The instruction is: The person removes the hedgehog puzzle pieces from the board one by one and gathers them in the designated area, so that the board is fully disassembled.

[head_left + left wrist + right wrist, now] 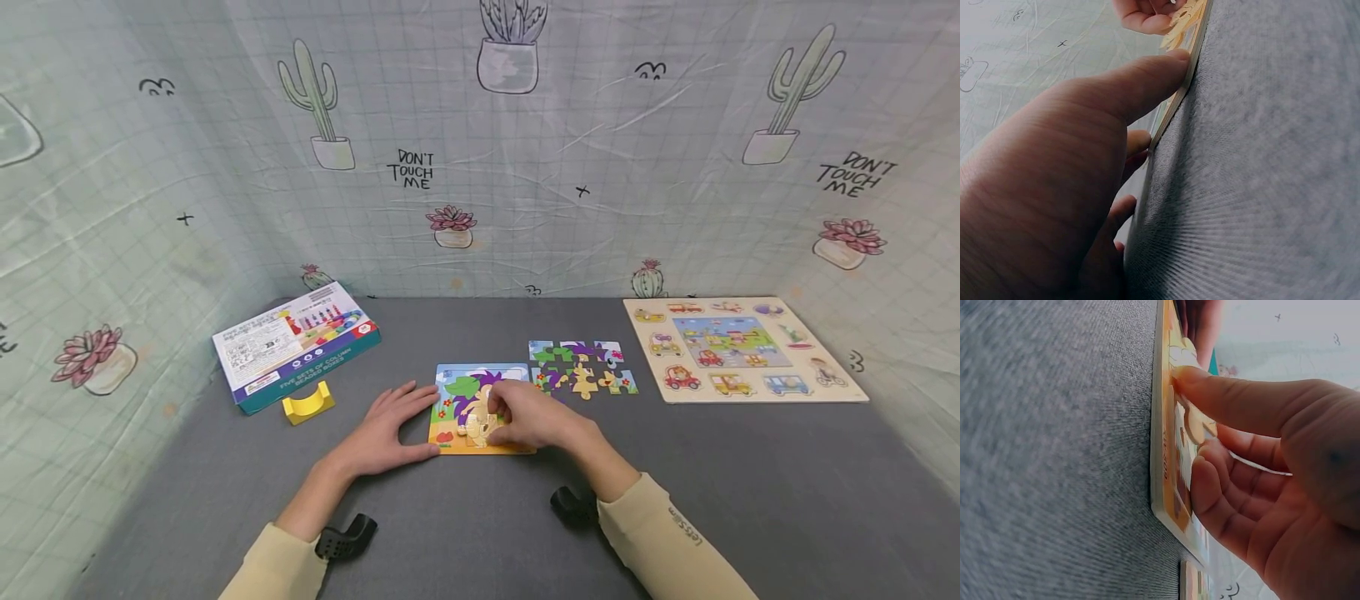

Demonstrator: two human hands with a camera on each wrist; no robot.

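Observation:
A small jigsaw board [486,368] with a cartoon hedgehog picture lies flat on the grey table. My left hand [382,432] rests at the board's left side, fingers spread and fairly straight, thumb and fingertips touching its edge. Over the picture's right part, my right hand [534,414] pinches a cream-yellow puzzle piece [1195,425] between thumb and fingers, tilted above the board in the right wrist view. My right hand covers much of the board's right part in the head view. Several loose puzzle pieces [582,379] lie just beyond the board, to the right.
A flat box [300,342] of beaded columns sits back left, with a yellow curved block [309,406] before it. At the back right lies a wooden vehicle puzzle board [652,333]. A printed cloth [525,225] hangs behind and along the sides.

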